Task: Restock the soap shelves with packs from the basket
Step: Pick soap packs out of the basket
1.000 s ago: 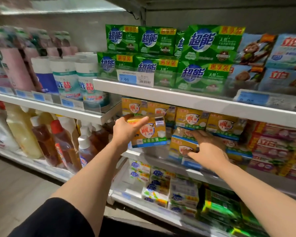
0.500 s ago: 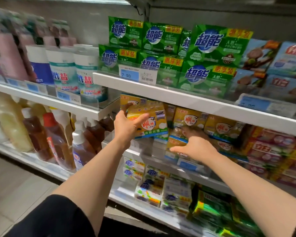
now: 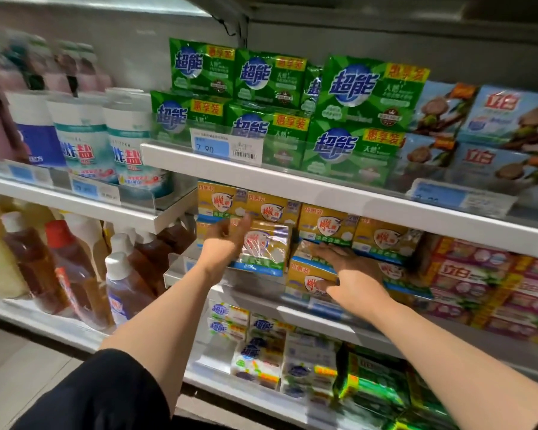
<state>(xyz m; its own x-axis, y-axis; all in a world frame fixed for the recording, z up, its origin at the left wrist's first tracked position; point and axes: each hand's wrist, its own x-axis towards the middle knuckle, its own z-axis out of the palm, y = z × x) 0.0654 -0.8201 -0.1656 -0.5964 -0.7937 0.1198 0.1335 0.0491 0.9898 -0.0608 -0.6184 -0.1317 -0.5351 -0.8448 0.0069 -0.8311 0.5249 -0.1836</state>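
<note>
My left hand [image 3: 222, 245] grips a yellow soap pack [image 3: 266, 248] by its left side, thumb across the front. The pack stands at the front edge of the middle shelf [image 3: 255, 282], below a row of matching yellow packs [image 3: 325, 226]. To its right, my right hand [image 3: 350, 276] lies with straight fingers on top of another yellow pack [image 3: 308, 276] on the same shelf, thumb against its front. The basket is out of view.
Green soap packs [image 3: 367, 88] and blue packs [image 3: 503, 119] fill the shelf above, behind a price tag [image 3: 227, 147]. Pink and yellow packs [image 3: 485, 280] stand to the right. Bottles [image 3: 75, 265] crowd the left bay. Mixed soap packs [image 3: 261, 352] lie on the shelf below.
My left hand has lowered the yellow pack and pushed it in onto the middle shelf. My right hand has stayed on the neighbouring pack. The camera has moved closer.
</note>
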